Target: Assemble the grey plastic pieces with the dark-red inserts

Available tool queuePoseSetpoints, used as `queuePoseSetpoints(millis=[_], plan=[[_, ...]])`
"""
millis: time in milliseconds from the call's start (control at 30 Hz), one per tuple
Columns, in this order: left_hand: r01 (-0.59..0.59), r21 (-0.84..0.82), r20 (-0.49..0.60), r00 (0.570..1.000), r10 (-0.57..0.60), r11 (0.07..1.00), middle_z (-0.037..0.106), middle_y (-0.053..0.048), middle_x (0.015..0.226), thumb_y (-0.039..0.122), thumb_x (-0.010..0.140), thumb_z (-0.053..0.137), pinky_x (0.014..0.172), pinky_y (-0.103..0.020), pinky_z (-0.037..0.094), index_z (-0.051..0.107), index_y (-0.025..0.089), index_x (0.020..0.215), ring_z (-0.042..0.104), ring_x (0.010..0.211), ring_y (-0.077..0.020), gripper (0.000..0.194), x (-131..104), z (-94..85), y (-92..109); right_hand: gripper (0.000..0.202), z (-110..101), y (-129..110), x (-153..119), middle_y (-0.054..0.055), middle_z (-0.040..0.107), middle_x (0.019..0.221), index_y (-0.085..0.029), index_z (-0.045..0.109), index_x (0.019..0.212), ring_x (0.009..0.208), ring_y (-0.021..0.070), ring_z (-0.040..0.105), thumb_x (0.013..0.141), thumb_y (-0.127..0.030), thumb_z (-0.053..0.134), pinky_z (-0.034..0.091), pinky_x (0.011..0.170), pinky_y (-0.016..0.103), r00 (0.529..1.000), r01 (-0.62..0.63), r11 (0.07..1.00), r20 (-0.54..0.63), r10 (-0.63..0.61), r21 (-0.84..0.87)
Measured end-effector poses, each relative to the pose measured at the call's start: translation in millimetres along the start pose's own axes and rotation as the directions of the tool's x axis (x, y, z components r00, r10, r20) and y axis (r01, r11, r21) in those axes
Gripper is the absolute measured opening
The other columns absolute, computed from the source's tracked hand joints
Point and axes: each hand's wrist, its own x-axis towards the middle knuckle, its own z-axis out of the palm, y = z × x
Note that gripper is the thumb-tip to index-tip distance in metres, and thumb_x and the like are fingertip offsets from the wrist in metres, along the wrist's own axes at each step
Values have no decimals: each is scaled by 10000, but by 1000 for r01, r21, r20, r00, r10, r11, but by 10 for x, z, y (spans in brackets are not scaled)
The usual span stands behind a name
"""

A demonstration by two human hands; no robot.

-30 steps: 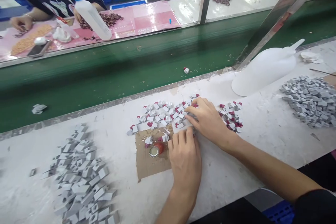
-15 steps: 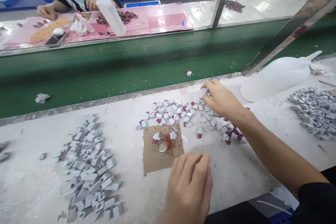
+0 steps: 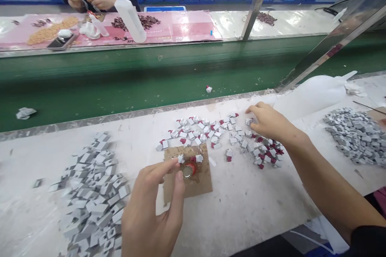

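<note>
My left hand (image 3: 157, 204) is raised at the near edge of a brown cardboard piece (image 3: 202, 186), thumb and forefinger apart, with a small grey-and-red part (image 3: 181, 158) just beyond its fingertips. On the cardboard sit a red bottle cap (image 3: 189, 171), crimped edge up, and another grey-and-red part (image 3: 197, 158). My right hand (image 3: 265, 122) reaches over the loose grey-and-red parts (image 3: 199, 128), its fingers curled down around a small grey piece (image 3: 249, 121). Whether it grips this piece is hard to tell.
Grey pieces are heaped at left (image 3: 101, 204) and right (image 3: 357, 136). A white scoop (image 3: 316, 96) lies behind the right heap. Beyond the green belt (image 3: 135, 76), a person handles something near a white bottle (image 3: 131, 20). A metal post (image 3: 255, 6) rises beyond the belt.
My left hand has moved left and opened beside the cardboard. My right hand has shifted slightly right and down, and a grey-and-red part now shows to its left. The view has shifted slightly.
</note>
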Motion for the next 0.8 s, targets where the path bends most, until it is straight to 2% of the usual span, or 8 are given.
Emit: queuePoseSetpoints(millis=[100,167,300,400,533,600,667,800], plan=[[-2,-27,19,1000,2,1000,752,-22,1088,104,1104,679,933,-290,649,672,241,1326,766,1027,-173,261,-32,72,4,500,55,-124,93,191,762,1448,-207,798,1405,1384,428,676,931,-141,652,597,1046,498,999,41,998,-33,-40,39],[3,-45,29,1000,-1,999,765,-30,1121,94,1109,665,943,-311,649,669,249,1343,764,1057,-186,281,-30,106,26,476,121,-222,175,180,769,1462,-222,793,1430,1404,420,666,990,-164,624,583,1085,507,996,66,995,-57,-62,71],[15,-45,77,997,-11,999,771,-39,1181,123,1130,641,920,-346,645,656,279,1370,758,1084,-209,286,83,119,31,326,218,-352,299,160,828,1319,-229,846,1239,1308,396,715,986,-152,656,581,1042,481,993,95,987,-78,-86,132],[45,-24,126,991,-41,999,758,-43,1205,174,1137,642,889,-359,632,664,287,1352,754,1094,-222,244,292,144,-71,238,211,-371,302,172,847,1248,-208,828,1134,1237,397,746,962,-157,672,584,982,472,993,66,980,-107,-46,188],[155,18,243,958,-155,988,746,-104,1261,198,1119,625,992,-446,614,695,241,1277,735,1209,-295,178,860,380,-283,270,148,-398,166,157,853,1203,-195,785,1202,1081,329,794,962,-217,664,600,875,400,989,38,950,-147,9,310],[255,69,357,896,-263,964,726,-157,1318,187,1107,638,1083,-516,574,696,205,1249,710,1266,-342,154,1240,608,-366,316,125,-441,48,120,851,1136,-205,772,1252,920,276,789,963,-244,650,596,785,365,988,42,930,-151,15,365],[278,76,370,884,-286,958,708,-195,1334,178,1085,679,1139,-558,531,691,180,1271,686,1306,-379,186,1608,878,-430,325,118,-489,-91,87,843,1077,-224,775,1252,804,243,759,965,-253,625,587,733,355,989,57,914,-151,5,402],[344,58,364,867,-341,937,688,-208,1273,116,972,807,1139,-589,501,694,175,1197,681,1286,-423,259,2097,1369,-558,281,163,-521,-361,70,848,1044,-257,796,1162,902,269,783,961,-236,601,595,791,377,987,101,880,-157,-30,465]])
